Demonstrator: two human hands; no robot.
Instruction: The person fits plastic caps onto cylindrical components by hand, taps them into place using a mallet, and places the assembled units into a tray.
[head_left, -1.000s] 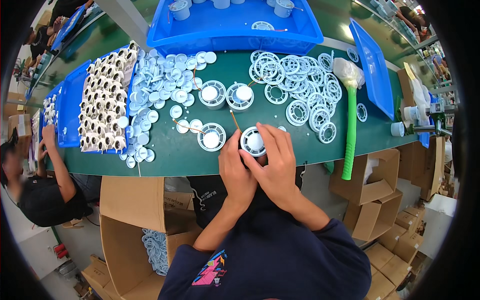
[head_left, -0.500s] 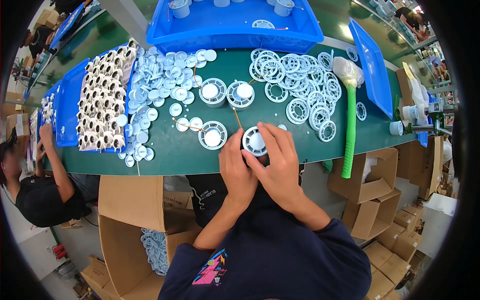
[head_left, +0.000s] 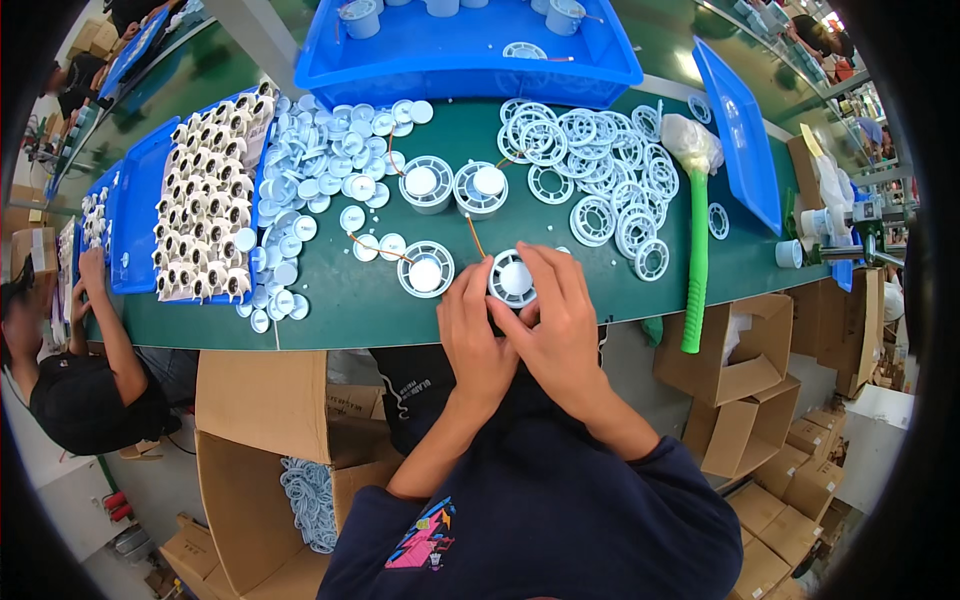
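Note:
Both hands meet at the table's near edge around a pale blue round housing with a slotted rim and a white hub. My left hand has its fingers against the housing's left side. On its right, my right hand curls its fingers around the rim, thumb at the near side. An orange wire rises beside the left fingertips. Left of my hands sits a similar housing with a wire. Two more housings, one left and one right, stand farther back.
White caps lie heaped at left beside a tray of white motor-like parts. Slotted rings are piled at right, near a green-handled mallet with a wrapped head. A blue bin stands behind. Another person works at far left.
The housing between my hands has tilted slightly, so its white hub shows rounder from above. My right fingers have shifted a little on the rim. The other housings stay put.

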